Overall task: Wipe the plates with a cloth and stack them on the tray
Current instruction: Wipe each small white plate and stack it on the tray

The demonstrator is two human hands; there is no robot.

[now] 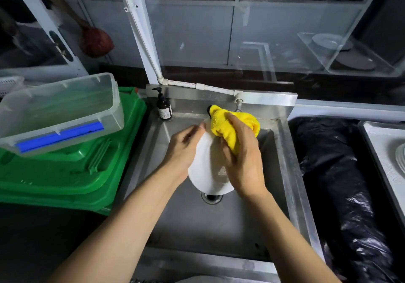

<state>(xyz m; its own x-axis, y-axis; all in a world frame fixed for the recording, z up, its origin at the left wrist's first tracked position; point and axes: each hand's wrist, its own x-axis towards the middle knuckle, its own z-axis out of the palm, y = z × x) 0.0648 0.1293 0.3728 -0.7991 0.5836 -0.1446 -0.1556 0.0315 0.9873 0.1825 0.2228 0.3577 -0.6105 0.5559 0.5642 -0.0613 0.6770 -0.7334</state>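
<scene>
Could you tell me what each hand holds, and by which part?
The left hand holds the white plate by its left rim; the right hand grips the yellow cloth around its middle.

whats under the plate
The drain shows below the plate, held over the sink by the left hand. The plate and the right hand with the cloth hide part of the drain and sink floor.

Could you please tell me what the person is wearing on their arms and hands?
Nothing shows: the left hand and right hand are ungloved, with no rings visible, and both forearms are bare to the frame edge, without sleeves, watch or bracelet.
</scene>
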